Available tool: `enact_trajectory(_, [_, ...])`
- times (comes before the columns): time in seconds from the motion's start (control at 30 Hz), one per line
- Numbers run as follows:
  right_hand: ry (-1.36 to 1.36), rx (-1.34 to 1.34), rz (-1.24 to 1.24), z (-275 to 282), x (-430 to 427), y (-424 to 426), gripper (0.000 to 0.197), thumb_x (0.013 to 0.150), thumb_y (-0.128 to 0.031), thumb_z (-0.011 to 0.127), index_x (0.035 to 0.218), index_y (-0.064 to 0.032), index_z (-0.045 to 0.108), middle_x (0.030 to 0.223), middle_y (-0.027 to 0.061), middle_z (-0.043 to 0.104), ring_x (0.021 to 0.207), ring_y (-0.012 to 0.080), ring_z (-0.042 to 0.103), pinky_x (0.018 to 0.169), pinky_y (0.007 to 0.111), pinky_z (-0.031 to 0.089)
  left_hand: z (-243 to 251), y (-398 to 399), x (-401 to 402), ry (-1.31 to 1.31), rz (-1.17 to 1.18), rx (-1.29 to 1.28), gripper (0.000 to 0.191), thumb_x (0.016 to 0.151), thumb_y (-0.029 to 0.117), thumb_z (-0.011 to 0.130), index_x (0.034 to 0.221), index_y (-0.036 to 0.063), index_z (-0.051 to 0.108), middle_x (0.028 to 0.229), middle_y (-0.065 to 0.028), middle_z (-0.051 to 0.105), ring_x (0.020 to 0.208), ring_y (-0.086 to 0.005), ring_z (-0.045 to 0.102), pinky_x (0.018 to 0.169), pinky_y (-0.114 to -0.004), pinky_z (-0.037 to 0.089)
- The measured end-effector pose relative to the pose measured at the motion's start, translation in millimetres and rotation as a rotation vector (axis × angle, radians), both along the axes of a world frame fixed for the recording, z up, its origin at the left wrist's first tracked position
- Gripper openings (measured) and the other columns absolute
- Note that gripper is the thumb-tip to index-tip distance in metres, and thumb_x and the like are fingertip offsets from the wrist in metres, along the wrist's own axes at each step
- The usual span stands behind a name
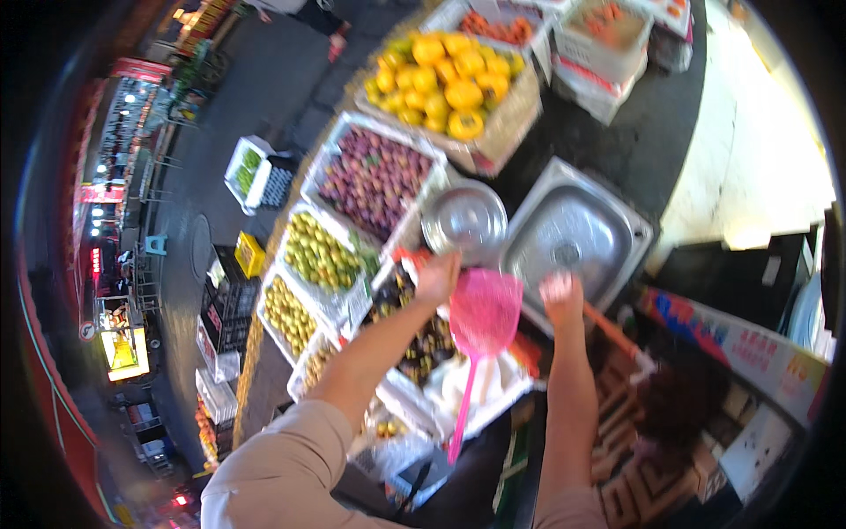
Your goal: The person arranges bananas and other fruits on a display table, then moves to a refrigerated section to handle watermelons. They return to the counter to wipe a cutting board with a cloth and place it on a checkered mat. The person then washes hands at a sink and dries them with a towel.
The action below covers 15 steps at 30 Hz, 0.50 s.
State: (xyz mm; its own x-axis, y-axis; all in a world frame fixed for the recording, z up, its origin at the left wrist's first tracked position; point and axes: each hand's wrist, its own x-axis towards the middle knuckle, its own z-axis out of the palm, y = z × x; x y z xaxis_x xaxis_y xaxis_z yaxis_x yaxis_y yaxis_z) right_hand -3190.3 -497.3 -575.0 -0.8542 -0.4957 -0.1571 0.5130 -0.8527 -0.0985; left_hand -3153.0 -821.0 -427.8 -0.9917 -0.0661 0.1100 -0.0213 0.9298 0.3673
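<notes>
My left hand (439, 278) reaches to the near rim of a round metal bowl (464, 218). Motion blur hides whether its fingers grip the rim. My right hand (560, 291) is over the near edge of a rectangular stainless-steel basin (572, 225) with a drain in its bottom. Its fingers look curled, and their contents cannot be made out. Between my forearms is a pink plastic paddle-shaped tool (486, 311), its long thin handle pointing toward me. Under it stands a white crate (489, 420) with dark round fruit (426, 354) and white plastic.
Boxes of yellow persimmons (456, 79), purple fruit (377, 175) and green jujubes (317, 254) line the left side. White foam boxes (598, 49) are stacked at the back. An orange stick (615, 330) slants behind my right wrist. Left lies a street with a yellow crate (250, 254).
</notes>
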Motion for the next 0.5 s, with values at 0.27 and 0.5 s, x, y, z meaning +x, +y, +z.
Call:
enact_trajectory(0.27, [-0.692, 0.253, -0.141, -41, 31, 7, 0.037, 0.101, -0.042, 0.044, 0.086, -0.0111, 0.055, 0.077, 0.0054, 0.056, 0.072, 0.0242, 0.054, 0.063, 0.038, 0.048, -1, -3, -1, -0.247, 0.362, -0.136, 0.039, 0.102, 0.041, 0.043, 0.095, 0.0112, 0.066, 0.073, -0.0169, 0.069, 0.066, -0.0393, 0.068, 0.063, -0.053, 0.053])
enact_trajectory(0.5, [-0.265, 0.184, -0.194, -74, 9, -6, 0.024, 0.101, -0.035, 0.053, 0.106, -0.012, 0.06, 0.102, 0.0121, 0.062, 0.084, 0.0278, 0.06, 0.071, 0.04, 0.051, -1, -4, -3, -0.26, 0.347, -0.178, 0.034, 0.101, 0.04, 0.046, 0.094, 0.0138, 0.065, 0.07, -0.0143, 0.068, 0.063, -0.0369, 0.067, 0.059, -0.051, 0.053])
